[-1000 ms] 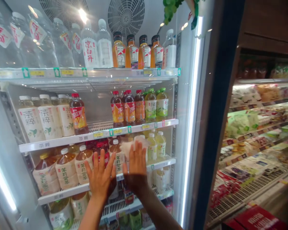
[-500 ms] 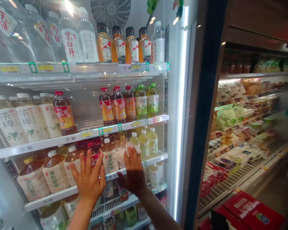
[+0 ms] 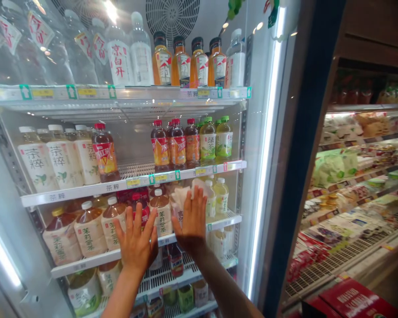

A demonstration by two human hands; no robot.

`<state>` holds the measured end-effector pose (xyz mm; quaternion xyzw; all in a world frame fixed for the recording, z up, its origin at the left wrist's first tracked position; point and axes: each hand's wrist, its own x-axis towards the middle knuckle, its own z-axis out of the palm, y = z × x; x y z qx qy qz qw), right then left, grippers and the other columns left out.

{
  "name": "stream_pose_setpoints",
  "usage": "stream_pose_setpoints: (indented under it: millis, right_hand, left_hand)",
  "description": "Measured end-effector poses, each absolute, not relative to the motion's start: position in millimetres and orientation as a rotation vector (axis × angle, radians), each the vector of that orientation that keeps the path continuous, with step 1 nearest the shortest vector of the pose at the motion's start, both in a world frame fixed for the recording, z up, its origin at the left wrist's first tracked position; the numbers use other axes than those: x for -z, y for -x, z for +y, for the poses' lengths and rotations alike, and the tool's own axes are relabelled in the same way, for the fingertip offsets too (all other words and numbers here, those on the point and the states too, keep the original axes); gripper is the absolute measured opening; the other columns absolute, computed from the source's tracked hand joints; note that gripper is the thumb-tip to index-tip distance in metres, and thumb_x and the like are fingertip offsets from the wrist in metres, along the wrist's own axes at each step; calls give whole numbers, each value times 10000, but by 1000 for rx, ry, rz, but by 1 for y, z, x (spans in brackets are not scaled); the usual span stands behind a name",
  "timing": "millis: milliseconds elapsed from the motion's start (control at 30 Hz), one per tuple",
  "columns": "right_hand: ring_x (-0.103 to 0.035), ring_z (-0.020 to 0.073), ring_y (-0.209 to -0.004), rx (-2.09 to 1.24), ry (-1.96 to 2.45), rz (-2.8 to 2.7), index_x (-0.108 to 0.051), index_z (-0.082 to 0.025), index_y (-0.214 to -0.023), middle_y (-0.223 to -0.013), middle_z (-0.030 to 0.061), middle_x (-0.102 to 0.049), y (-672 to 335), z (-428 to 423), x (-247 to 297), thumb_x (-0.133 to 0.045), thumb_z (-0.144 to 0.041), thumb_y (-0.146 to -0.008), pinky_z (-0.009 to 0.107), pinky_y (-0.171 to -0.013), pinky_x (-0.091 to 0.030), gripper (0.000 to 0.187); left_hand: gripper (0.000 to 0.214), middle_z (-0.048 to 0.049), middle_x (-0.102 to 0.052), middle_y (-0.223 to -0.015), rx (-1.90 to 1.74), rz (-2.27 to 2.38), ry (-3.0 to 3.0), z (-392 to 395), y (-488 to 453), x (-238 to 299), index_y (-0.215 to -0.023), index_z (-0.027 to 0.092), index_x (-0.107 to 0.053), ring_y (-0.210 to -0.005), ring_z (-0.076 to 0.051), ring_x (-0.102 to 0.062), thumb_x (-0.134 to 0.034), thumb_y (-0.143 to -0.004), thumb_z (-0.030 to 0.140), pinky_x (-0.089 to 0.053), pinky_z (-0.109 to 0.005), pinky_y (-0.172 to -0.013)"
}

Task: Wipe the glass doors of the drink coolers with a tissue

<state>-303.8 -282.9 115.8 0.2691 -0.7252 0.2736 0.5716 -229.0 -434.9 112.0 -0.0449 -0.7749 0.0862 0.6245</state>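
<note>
My left hand (image 3: 137, 240) lies flat with spread fingers on the glass door (image 3: 131, 139) of a drinks cooler. To its right, my right hand (image 3: 193, 225) presses a crumpled white tissue (image 3: 179, 195) to the glass, its fingers stretched upward. The tissue shows above and left of the fingers, while the part under the palm is hidden. Behind the glass, near both hands, stand a jasmine tea bottle (image 3: 161, 214) and a red-capped bottle (image 3: 145, 205). My right hand covers part of the bottles behind it.
White shelves (image 3: 86, 187) behind the glass bear rows of bottled drinks. A bright light strip (image 3: 267, 145) and dark frame (image 3: 295, 154) run down the right side. Beyond them is an open chiller (image 3: 338, 212) of packaged food, with a red box (image 3: 356, 298) low in front.
The view has shifted, so the shelves now appear farther right. My right hand and the tissue have moved up against the glass. My left hand stays nearly in place on the door.
</note>
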Motion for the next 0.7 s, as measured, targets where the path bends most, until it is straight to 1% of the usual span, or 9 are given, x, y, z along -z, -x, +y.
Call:
stream_pose_setpoints:
  millis: [100, 167, 233, 300, 333, 433, 533, 600, 700]
  right_hand:
    - [24, 401, -1600, -676, -629, -1702, 66, -76, -1648, -1732, 186, 70, 309, -276, -135, -374, -409, -1045, 723, -1230, -222, 817]
    - [7, 394, -1602, -656, -640, -1699, 47, -79, -1651, -1733, 184, 58, 305, -278, -114, -373, -391, -1045, 714, -1228, -247, 800]
    - [-28, 390, -1604, -641, -646, -1705, 7, -71, -1654, -1731, 194, 29, 296, -285, -77, -355, -375, -1051, 707, -1213, -294, 766]
    - [-55, 392, -1603, -637, -675, -1723, -27, -60, -1652, -1727, 211, -11, 290, -292, -50, -349, -417, -1057, 713, -1184, -342, 766]
    - [-66, 398, -1602, -643, -679, -1721, -38, -53, -1651, -1725, 219, -20, 289, -294, -46, -343, -428, -1058, 718, -1174, -350, 765]
    - [-74, 405, -1600, -696, -639, -1678, -41, -61, -1653, -1729, 208, -21, 295, -296, -70, -342, -395, -1057, 722, -1193, -308, 746]
    - [-57, 399, -1601, -732, -637, -1656, -18, -86, -1657, -1737, 177, -3, 298, -295, -94, -362, -375, -1047, 707, -1221, -261, 758]
    - [-74, 393, -1601, -715, -654, -1667, -26, -90, -1658, -1736, 177, -12, 293, -297, -84, -369, -372, -1049, 695, -1219, -281, 754]
    - [-118, 385, -1598, -665, -685, -1701, -87, -64, -1653, -1726, 205, -66, 282, -305, -53, -357, -391, -1061, 674, -1200, -342, 728]
  left_hand:
    - [804, -37, -180, -1708, -205, -1769, 101, -434, 229, -113, -1587, 358, -318, -1604, -251, -132, -680, -889, 189, -37, -577, -1312]
    - [805, -33, -193, -1703, -186, -1766, 98, -432, 228, -113, -1586, 365, -313, -1601, -250, -145, -677, -890, 187, -46, -578, -1313]
    - [800, -29, -206, -1697, -161, -1759, 97, -431, 228, -113, -1584, 366, -313, -1599, -249, -156, -675, -893, 192, -55, -579, -1313]
    - [795, -26, -217, -1691, -149, -1752, 99, -430, 228, -113, -1583, 363, -314, -1598, -247, -162, -673, -894, 193, -60, -579, -1313]
    - [793, -25, -223, -1689, -145, -1749, 98, -430, 229, -113, -1582, 364, -315, -1597, -246, -166, -670, -895, 189, -67, -578, -1313]
    - [781, -30, -240, -1686, -138, -1740, 104, -431, 230, -112, -1576, 366, -330, -1595, -253, -176, -665, -894, 184, -80, -577, -1313]
    - [766, -41, -235, -1690, -145, -1743, 122, -432, 230, -113, -1577, 354, -339, -1596, -262, -175, -659, -899, 198, -54, -573, -1313]
    - [760, -39, -212, -1699, -141, -1768, 135, -432, 227, -113, -1583, 348, -327, -1600, -263, -153, -645, -909, 202, -32, -566, -1314]
    - [765, -17, -176, -1713, -123, -1836, 141, -434, 217, -112, -1593, 362, -294, -1609, -262, -98, -623, -924, 191, -16, -559, -1314]
